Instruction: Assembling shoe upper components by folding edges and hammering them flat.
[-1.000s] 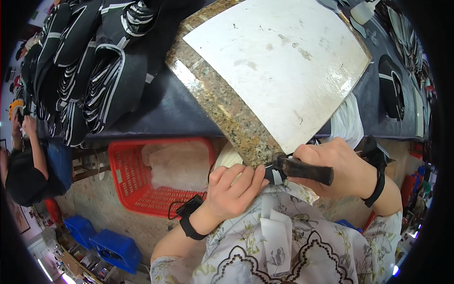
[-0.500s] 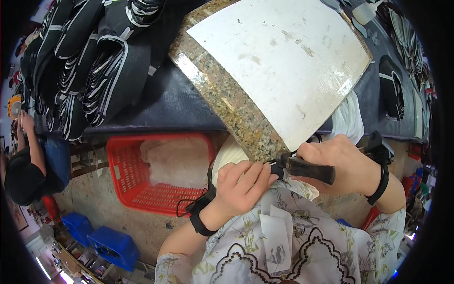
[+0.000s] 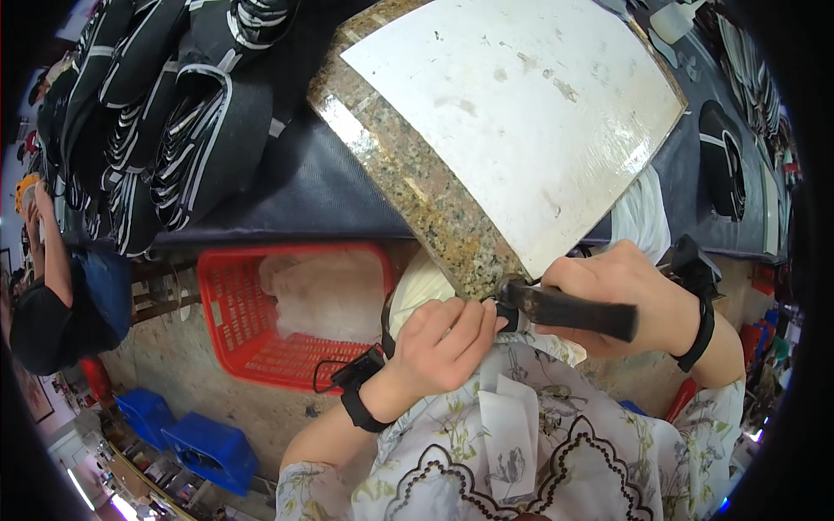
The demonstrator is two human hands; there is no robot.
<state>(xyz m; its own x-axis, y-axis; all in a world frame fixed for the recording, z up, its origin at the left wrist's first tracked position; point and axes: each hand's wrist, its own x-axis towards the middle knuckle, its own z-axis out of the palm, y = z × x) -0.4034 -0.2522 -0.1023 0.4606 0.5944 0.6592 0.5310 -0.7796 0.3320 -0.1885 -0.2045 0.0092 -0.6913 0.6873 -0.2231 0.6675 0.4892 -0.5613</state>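
Note:
At the near corner of a speckled stone slab (image 3: 417, 187), my right hand (image 3: 617, 282) is closed around a dark hammer (image 3: 573, 311). The hammer lies over the slab's corner, close to my left fingertips. My left hand (image 3: 447, 339) has its fingers curled down on a small black piece (image 3: 511, 317) at that corner. Most of this piece is hidden by the hammer and my fingers, so its kind cannot be told. A stained white sheet (image 3: 521, 113) covers most of the slab.
Stacked black pieces with pale edging (image 3: 200, 130) stand at the table's left. A smaller black bundle (image 3: 721, 161) and white bottle (image 3: 676, 22) lie right. Below are a red basket (image 3: 208, 304) and blue stools (image 3: 208, 451). Another person (image 3: 52, 295) works far left.
The hammer's dark end near my right hand has swung slightly right and outward. My left hand stays at the slab's corner, its forearm shifting a little left. The other person's hands have moved slightly.

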